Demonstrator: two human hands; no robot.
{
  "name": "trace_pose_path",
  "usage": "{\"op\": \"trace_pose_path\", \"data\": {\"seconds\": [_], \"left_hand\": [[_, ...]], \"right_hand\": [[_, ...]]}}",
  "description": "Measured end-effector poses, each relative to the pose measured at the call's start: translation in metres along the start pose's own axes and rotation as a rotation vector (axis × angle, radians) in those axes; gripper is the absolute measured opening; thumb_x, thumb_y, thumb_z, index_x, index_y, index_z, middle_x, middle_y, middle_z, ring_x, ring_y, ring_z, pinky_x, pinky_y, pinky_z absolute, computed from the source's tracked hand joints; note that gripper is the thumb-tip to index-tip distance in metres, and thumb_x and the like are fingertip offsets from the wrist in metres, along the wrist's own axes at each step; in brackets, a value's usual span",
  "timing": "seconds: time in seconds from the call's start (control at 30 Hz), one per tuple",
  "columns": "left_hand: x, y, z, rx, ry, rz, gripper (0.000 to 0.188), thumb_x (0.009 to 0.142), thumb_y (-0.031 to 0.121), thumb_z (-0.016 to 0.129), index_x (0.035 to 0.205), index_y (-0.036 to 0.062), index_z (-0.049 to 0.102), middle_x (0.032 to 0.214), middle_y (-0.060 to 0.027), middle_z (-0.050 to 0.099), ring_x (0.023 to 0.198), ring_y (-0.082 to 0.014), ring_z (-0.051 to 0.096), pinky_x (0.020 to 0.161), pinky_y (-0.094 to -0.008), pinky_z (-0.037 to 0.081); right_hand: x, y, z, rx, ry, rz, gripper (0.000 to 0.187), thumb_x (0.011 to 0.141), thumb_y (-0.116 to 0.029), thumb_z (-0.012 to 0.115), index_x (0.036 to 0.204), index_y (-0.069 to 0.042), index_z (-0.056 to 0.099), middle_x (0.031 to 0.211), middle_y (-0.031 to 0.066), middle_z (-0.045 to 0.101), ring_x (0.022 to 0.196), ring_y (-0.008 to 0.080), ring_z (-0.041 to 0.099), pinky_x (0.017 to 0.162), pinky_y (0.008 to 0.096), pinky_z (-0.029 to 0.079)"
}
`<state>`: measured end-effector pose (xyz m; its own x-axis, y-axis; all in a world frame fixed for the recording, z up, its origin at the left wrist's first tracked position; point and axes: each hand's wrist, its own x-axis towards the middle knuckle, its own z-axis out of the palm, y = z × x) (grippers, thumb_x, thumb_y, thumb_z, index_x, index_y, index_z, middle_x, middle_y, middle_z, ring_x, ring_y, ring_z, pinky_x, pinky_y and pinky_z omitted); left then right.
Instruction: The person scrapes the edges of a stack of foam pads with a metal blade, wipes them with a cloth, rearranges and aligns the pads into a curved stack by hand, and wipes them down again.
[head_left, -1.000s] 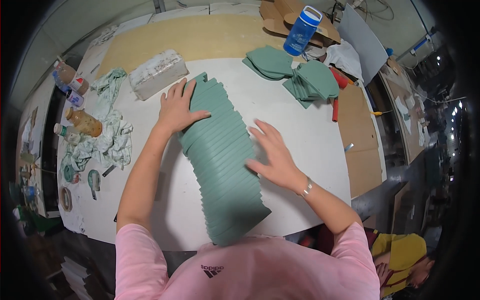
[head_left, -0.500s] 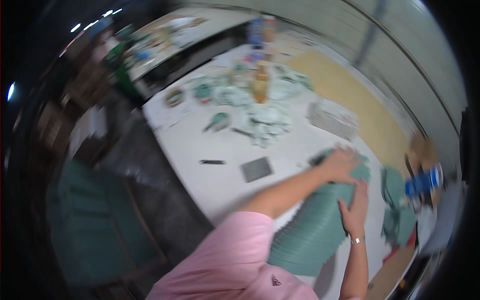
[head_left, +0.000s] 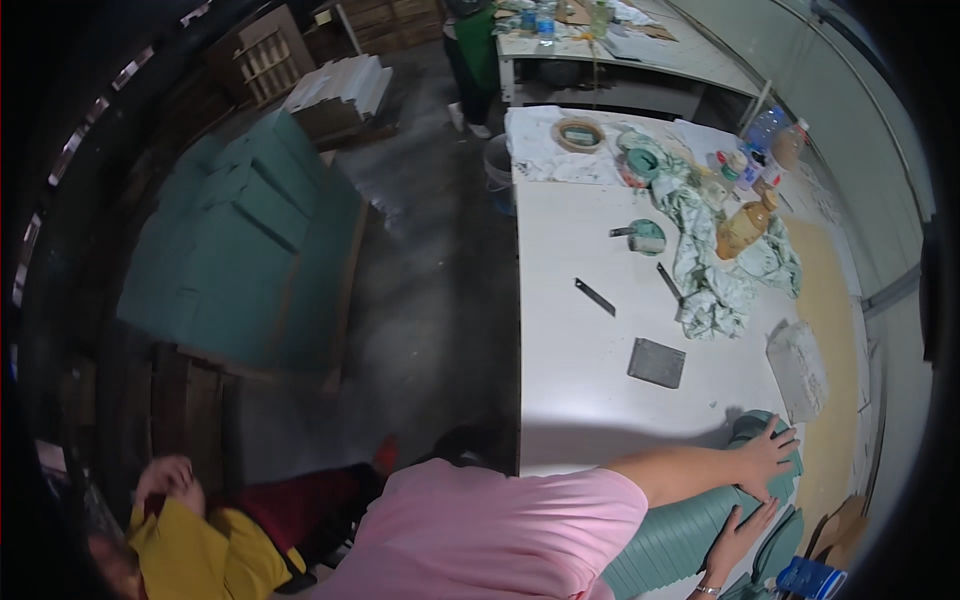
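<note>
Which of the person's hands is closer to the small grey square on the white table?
The left hand. It rests flat on the green stack, just below the grey square. The right hand lies further down the stack.

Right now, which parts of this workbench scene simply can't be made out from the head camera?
- Fanned stack of green sheets: near end hidden behind the pink sleeve, so its length is unknown.
- Right hand: wrist cut off by the lower edge.
- Left hand: palm faces down, contact underneath unseen.
- Blue bottle: partly cut by the rim.
- Small jars at the far end: too small to identify.
</note>
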<state>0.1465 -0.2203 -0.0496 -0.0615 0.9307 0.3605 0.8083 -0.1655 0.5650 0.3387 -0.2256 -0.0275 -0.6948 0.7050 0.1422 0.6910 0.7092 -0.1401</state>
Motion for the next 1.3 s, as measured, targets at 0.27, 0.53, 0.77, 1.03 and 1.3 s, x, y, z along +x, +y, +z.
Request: {"op": "trace_pose_path", "data": {"seconds": [0.27, 0.53, 0.77, 1.03, 1.3], "left_hand": [[0.000, -0.002, 0.002, -0.028, 0.018, 0.020, 0.087, 0.075, 0.071, 0.056, 0.143, 0.0163, 0.051, 0.159, -0.0178, 0.026, 0.150, -0.0367, 0.011, 0.112, -0.0731, -0.004], [0.008, -0.005, -0.002, 0.004, -0.051, -0.001, 0.087, 0.076, 0.073, 0.055, 0.145, 0.0188, 0.048, 0.161, -0.0145, 0.024, 0.151, -0.0350, 0.009, 0.113, -0.0717, -0.004], [0.004, 0.000, -0.008, 0.008, -0.097, -0.042, 0.087, 0.075, 0.071, 0.055, 0.146, 0.0211, 0.048, 0.161, -0.0126, 0.024, 0.151, -0.0333, 0.008, 0.116, -0.0669, -0.001], [0.004, 0.005, -0.014, 0.000, -0.152, -0.069, 0.088, 0.074, 0.072, 0.056, 0.145, 0.0204, 0.049, 0.161, -0.0118, 0.024, 0.151, -0.0331, 0.008, 0.117, -0.0647, 0.001], [0.003, 0.003, -0.019, 0.012, -0.125, -0.049, 0.087, 0.074, 0.071, 0.059, 0.143, 0.0196, 0.050, 0.160, -0.0124, 0.026, 0.151, -0.0328, 0.009, 0.117, -0.0646, 0.003]], "right_hand": [[0.002, 0.003, 0.002, -0.019, 0.005, -0.023, 0.069, 0.103, -0.041, 0.042, 0.154, 0.001, 0.020, 0.162, 0.0192, 0.018, 0.150, 0.0367, 0.014, 0.121, 0.0438, 0.012], [0.006, 0.004, 0.002, -0.010, 0.006, -0.004, 0.071, 0.103, -0.043, 0.042, 0.155, 0.001, 0.019, 0.162, 0.0198, 0.016, 0.150, 0.0375, 0.013, 0.121, 0.0445, 0.012], [0.003, 0.016, 0.011, -0.069, 0.016, 0.007, 0.074, 0.102, -0.045, 0.043, 0.154, 0.002, 0.020, 0.162, 0.0203, 0.016, 0.149, 0.0382, 0.014, 0.121, 0.0456, 0.013], [-0.003, -0.035, -0.032, 0.008, -0.019, -0.019, 0.085, 0.096, -0.051, 0.053, 0.145, 0.014, 0.029, 0.149, 0.0381, 0.030, 0.141, 0.0498, 0.026, 0.119, 0.0496, 0.021], [0.002, -0.025, -0.022, 0.004, -0.028, 0.011, 0.086, 0.092, -0.049, 0.059, 0.148, 0.009, 0.029, 0.151, 0.0354, 0.029, 0.142, 0.0482, 0.026, 0.119, 0.0478, 0.021]]}}
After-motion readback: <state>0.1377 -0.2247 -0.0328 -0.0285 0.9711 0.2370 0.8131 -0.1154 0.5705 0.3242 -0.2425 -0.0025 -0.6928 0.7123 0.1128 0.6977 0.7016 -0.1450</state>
